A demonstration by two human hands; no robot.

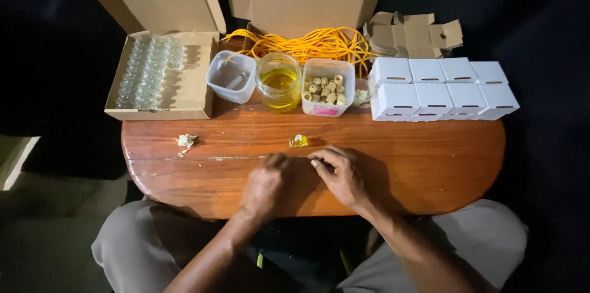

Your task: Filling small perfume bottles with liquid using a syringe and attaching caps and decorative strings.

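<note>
— Our left hand (265,183) and right hand (339,173) rest on the near edge of the table (430,164), close together. Where is the small yellow bottle (298,140) from them?

— We see it just beyond the hands, on the far side, almost between them. It stands free on the wood and neither hand touches it. The right hand's fingertips seem a little nearer to it than the left's.

— Which way does it point?

— It is too small for us to tell its long axis, or if it lies or stands.

— And the hands, do they hold something?

— The left is curled loosely, knuckles up; we cannot tell if something is inside. The right pinches thumb and forefinger together, maybe on a thin thread, but we cannot see it clearly.

— Behind it?

— A jar of yellow liquid (279,81) and a tub of corks (327,86), further away.
</note>
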